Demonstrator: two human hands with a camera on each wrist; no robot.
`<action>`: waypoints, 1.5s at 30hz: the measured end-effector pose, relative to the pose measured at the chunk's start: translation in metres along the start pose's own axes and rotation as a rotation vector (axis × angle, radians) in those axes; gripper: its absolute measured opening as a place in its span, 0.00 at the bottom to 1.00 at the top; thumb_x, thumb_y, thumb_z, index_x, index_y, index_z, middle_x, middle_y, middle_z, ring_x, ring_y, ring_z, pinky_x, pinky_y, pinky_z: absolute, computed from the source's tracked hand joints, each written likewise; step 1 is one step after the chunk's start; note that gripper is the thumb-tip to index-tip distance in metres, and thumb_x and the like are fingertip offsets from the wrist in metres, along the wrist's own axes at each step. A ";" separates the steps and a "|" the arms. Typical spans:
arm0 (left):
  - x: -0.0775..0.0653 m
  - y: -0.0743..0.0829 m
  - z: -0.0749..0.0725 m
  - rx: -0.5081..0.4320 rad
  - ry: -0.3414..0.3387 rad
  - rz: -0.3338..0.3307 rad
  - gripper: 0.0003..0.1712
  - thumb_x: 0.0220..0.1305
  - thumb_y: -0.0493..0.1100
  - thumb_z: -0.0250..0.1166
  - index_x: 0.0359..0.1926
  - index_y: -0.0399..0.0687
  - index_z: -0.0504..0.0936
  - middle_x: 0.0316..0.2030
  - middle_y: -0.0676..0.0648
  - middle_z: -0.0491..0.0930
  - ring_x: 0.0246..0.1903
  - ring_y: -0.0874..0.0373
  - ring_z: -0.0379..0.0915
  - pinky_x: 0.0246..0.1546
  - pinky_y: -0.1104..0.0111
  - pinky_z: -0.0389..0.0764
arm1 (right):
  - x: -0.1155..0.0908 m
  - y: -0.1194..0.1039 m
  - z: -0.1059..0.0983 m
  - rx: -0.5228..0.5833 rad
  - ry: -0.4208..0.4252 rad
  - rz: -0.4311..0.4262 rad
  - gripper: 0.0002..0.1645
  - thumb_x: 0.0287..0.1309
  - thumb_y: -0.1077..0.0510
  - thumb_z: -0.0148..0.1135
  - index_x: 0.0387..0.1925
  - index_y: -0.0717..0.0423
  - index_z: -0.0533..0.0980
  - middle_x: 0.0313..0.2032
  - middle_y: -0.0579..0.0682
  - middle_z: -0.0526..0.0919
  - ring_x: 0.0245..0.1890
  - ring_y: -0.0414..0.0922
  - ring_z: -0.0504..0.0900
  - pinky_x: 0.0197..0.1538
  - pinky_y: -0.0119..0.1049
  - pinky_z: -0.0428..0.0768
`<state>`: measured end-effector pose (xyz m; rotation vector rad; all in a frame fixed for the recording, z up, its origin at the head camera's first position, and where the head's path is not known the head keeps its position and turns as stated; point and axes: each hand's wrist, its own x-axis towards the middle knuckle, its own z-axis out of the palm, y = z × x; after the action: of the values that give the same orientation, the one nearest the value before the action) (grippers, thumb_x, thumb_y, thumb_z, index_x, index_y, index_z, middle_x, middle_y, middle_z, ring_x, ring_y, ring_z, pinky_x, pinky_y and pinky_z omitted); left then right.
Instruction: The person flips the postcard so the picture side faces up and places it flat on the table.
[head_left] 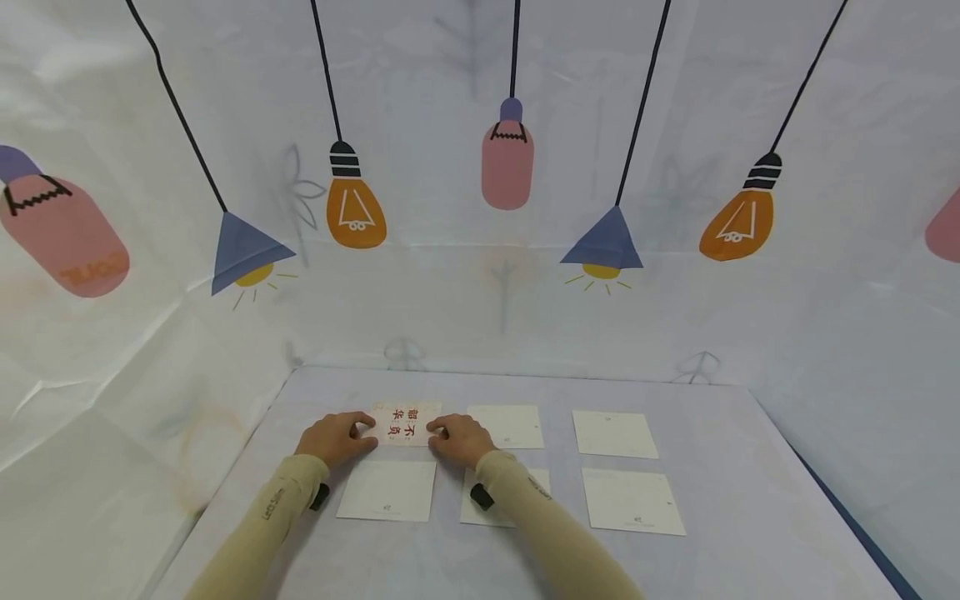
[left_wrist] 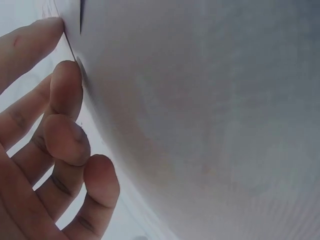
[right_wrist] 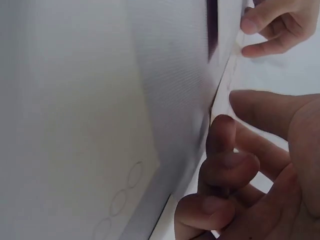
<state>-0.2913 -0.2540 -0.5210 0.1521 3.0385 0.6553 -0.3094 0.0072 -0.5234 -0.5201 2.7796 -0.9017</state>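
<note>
A white card with red printed characters (head_left: 403, 423) lies in the back row on the pale table, its characters turned away from upright. My left hand (head_left: 337, 437) is at its left edge, holding it between thumb and index finger. At the opposite edge, my right hand (head_left: 461, 440) holds the card the same way. In the left wrist view, thumb and fingertips of the left hand (left_wrist: 55, 125) meet at a thin edge. The right wrist view shows the right hand (right_wrist: 240, 165) with its thumb and fingertip at the card's side, the other fingers curled in.
A plain white card (head_left: 386, 492) lies in front of the left hand. Another (head_left: 513, 425) lies behind the right hand, and one (head_left: 487, 507) is partly covered by the right forearm. Two more cards, one back (head_left: 615, 433) and one front (head_left: 633, 500), lie at right.
</note>
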 end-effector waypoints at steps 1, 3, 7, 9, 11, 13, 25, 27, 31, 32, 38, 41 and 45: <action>0.000 0.001 0.000 0.003 0.005 0.005 0.21 0.59 0.53 0.74 0.52 0.52 0.86 0.29 0.54 0.79 0.27 0.58 0.71 0.29 0.62 0.73 | -0.001 0.000 -0.001 0.006 0.002 -0.010 0.18 0.64 0.52 0.67 0.55 0.47 0.84 0.35 0.40 0.82 0.32 0.37 0.76 0.38 0.36 0.76; 0.000 0.001 0.000 0.007 0.009 0.011 0.21 0.60 0.52 0.74 0.52 0.52 0.85 0.28 0.54 0.79 0.26 0.58 0.71 0.28 0.63 0.72 | 0.000 0.002 0.000 0.006 0.011 -0.036 0.18 0.63 0.53 0.67 0.55 0.47 0.84 0.33 0.39 0.81 0.31 0.36 0.75 0.37 0.34 0.75; 0.002 0.003 0.000 0.010 0.019 0.021 0.21 0.60 0.51 0.74 0.53 0.52 0.85 0.28 0.55 0.79 0.25 0.59 0.71 0.27 0.64 0.72 | 0.000 0.003 -0.002 0.017 0.028 -0.076 0.18 0.63 0.54 0.67 0.54 0.48 0.83 0.31 0.38 0.79 0.28 0.36 0.74 0.33 0.33 0.74; 0.003 0.005 -0.001 0.010 0.024 0.032 0.21 0.61 0.51 0.74 0.54 0.52 0.85 0.28 0.55 0.79 0.25 0.59 0.71 0.27 0.64 0.72 | -0.002 0.004 -0.004 0.020 0.034 -0.087 0.17 0.64 0.54 0.67 0.54 0.48 0.83 0.31 0.38 0.79 0.28 0.36 0.74 0.31 0.32 0.74; 0.004 0.008 -0.003 0.013 0.035 0.047 0.20 0.62 0.51 0.73 0.54 0.52 0.85 0.28 0.56 0.79 0.25 0.60 0.70 0.27 0.65 0.72 | -0.004 0.005 -0.008 0.025 0.039 -0.098 0.17 0.64 0.54 0.67 0.54 0.48 0.83 0.32 0.38 0.79 0.28 0.37 0.74 0.31 0.33 0.74; 0.004 0.013 -0.004 0.010 0.045 0.067 0.20 0.63 0.51 0.72 0.54 0.51 0.85 0.29 0.56 0.80 0.25 0.60 0.70 0.27 0.64 0.72 | -0.006 0.006 -0.013 0.024 0.041 -0.112 0.18 0.64 0.54 0.67 0.55 0.48 0.83 0.32 0.38 0.80 0.30 0.37 0.74 0.32 0.33 0.74; 0.015 0.039 0.007 0.002 0.112 0.160 0.23 0.62 0.57 0.73 0.54 0.53 0.86 0.32 0.58 0.79 0.30 0.61 0.73 0.29 0.63 0.75 | -0.015 0.029 -0.045 0.024 0.074 -0.153 0.22 0.66 0.50 0.66 0.60 0.50 0.80 0.36 0.40 0.81 0.31 0.39 0.75 0.35 0.37 0.75; 0.018 0.045 0.010 -0.005 0.115 0.173 0.24 0.61 0.58 0.73 0.55 0.53 0.86 0.34 0.57 0.79 0.32 0.60 0.73 0.29 0.63 0.76 | -0.018 0.035 -0.048 0.022 0.084 -0.157 0.23 0.66 0.50 0.66 0.61 0.50 0.79 0.37 0.40 0.81 0.31 0.39 0.75 0.36 0.37 0.75; 0.023 0.058 0.016 -0.020 0.109 0.207 0.26 0.61 0.59 0.73 0.56 0.52 0.85 0.36 0.55 0.79 0.34 0.59 0.73 0.31 0.61 0.77 | -0.025 0.048 -0.055 0.027 0.102 -0.153 0.25 0.65 0.51 0.67 0.62 0.51 0.78 0.39 0.42 0.81 0.32 0.39 0.76 0.37 0.38 0.76; 0.024 0.062 0.017 -0.023 0.105 0.210 0.27 0.60 0.59 0.73 0.56 0.52 0.85 0.37 0.54 0.79 0.34 0.59 0.73 0.32 0.61 0.77 | -0.028 0.051 -0.058 0.037 0.101 -0.151 0.25 0.65 0.51 0.67 0.62 0.51 0.78 0.40 0.43 0.81 0.33 0.40 0.76 0.37 0.39 0.76; 0.029 0.082 0.025 -0.012 0.085 0.223 0.28 0.59 0.60 0.74 0.56 0.53 0.85 0.38 0.52 0.79 0.35 0.58 0.72 0.33 0.60 0.77 | -0.043 0.064 -0.068 0.102 0.077 -0.129 0.28 0.64 0.52 0.68 0.64 0.55 0.76 0.45 0.49 0.82 0.37 0.43 0.78 0.40 0.42 0.78; 0.031 0.092 0.028 -0.006 0.059 0.227 0.31 0.58 0.62 0.74 0.57 0.53 0.84 0.39 0.51 0.79 0.38 0.56 0.73 0.36 0.58 0.79 | -0.046 0.073 -0.069 0.100 0.080 -0.105 0.30 0.64 0.52 0.69 0.65 0.54 0.75 0.46 0.49 0.81 0.38 0.43 0.78 0.41 0.42 0.78; 0.037 0.102 0.034 0.016 0.031 0.252 0.33 0.57 0.63 0.74 0.59 0.53 0.83 0.41 0.51 0.80 0.40 0.54 0.74 0.39 0.58 0.80 | -0.049 0.087 -0.072 0.093 0.099 -0.078 0.31 0.63 0.52 0.69 0.65 0.54 0.74 0.46 0.49 0.81 0.38 0.43 0.78 0.42 0.42 0.77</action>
<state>-0.3173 -0.1444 -0.5099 0.5375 3.0829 0.6509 -0.3066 0.1296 -0.5147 -0.5871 2.8048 -1.0968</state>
